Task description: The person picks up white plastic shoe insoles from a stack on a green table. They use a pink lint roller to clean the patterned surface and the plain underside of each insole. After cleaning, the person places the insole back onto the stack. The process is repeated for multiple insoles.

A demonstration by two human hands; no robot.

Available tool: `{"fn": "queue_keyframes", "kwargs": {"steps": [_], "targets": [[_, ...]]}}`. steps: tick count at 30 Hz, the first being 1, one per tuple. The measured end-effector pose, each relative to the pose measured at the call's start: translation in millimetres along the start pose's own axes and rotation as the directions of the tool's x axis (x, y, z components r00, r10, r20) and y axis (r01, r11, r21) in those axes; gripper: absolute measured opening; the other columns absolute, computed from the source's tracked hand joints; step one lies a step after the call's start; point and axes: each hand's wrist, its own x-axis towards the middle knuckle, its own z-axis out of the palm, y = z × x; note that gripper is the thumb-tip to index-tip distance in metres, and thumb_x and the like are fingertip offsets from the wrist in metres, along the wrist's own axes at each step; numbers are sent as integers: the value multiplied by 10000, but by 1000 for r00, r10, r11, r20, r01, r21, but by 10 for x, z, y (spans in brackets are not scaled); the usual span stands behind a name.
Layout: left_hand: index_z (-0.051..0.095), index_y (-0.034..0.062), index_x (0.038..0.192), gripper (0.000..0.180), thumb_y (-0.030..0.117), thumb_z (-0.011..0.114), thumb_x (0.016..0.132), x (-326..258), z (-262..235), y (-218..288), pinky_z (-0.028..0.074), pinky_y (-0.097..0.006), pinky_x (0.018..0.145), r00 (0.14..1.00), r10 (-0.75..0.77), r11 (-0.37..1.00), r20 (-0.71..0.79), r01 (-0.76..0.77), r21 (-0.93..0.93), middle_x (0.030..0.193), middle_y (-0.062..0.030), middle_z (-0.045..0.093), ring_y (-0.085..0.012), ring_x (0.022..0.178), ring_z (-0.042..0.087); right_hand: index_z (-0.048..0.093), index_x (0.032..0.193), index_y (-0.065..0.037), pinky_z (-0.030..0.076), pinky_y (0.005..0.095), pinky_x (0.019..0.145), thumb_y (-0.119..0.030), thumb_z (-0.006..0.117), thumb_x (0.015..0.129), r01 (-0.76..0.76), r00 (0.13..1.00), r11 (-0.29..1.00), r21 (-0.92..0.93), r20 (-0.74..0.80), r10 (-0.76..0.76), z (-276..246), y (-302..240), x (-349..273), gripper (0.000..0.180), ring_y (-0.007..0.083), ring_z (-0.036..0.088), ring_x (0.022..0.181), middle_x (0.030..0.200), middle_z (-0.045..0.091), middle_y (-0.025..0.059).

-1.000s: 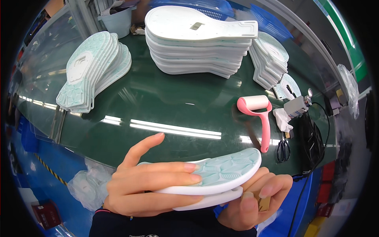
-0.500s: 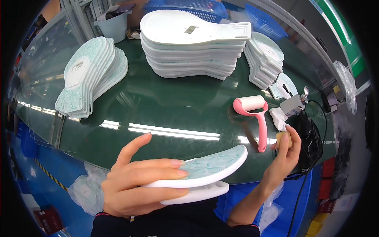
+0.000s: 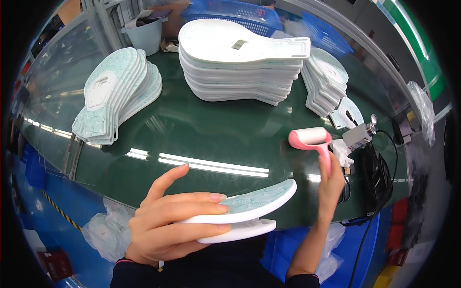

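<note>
My left hand (image 3: pixel 175 223) grips a white plastic part (image 3: pixel 242 211) with a pale green patterned top face, tilted up at its right end. Its fingers lie across the top, with one in the gap above a second white layer underneath; the index finger sticks out free. My right hand (image 3: pixel 332 182) is closed around the handle of a pink lint roller (image 3: pixel 313 137) with a white roll. Just right of it are a crumpled white tissue (image 3: pixel 342 154) and a small yellowish block (image 3: pixel 347 170), mostly hidden.
A tall stack of white paddle-shaped parts (image 3: pixel 240 72) stands at the far middle of the green table (image 3: pixel 201 134). Pale green patterned parts (image 3: pixel 115 96) lean at left, more (image 3: pixel 324 81) at right. A bottle (image 3: pixel 357 137), black bag (image 3: pixel 375 168) and cable (image 3: pixel 394 163) occupy the right side.
My right hand has let go of the small yellowish block and moved left to take the lint roller by its handle. The left hand keeps its hold on the white part.
</note>
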Motion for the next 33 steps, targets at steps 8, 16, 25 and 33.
{"fn": "queue_keyframes", "kwargs": {"steps": [8,16,25,33], "targets": [[649,137,718,116,235,705,692,95,49,7,369,-486,936,997,9,997,80,-15,77,763,-61,657,-220,773,650,577,849,-11,326,223,447,-507,332,895,648,760,672,358,-352,-546,-739,-402,39,555,88,415,505,613,482,8],[643,138,718,115,222,711,677,77,-26,-87,367,-507,936,999,17,976,38,-25,217,748,-61,657,-222,753,652,658,690,-40,305,221,377,-573,546,730,669,732,663,336,-146,-665,-751,-587,47,547,101,425,410,526,476,1],[641,137,712,133,245,710,678,54,-93,-28,353,-521,944,999,43,989,22,-45,140,738,-52,652,-210,742,649,606,896,18,376,207,559,-155,572,848,58,998,960,272,9,-63,-168,35,48,183,69,477,611,668,543,21],[659,175,809,167,114,710,661,84,-80,-31,358,-455,966,998,18,980,62,-30,199,870,3,659,-160,841,641,512,639,-47,286,228,448,-487,469,836,253,967,862,440,-133,-216,-597,-601,-220,484,79,397,485,572,453,-24]]}}
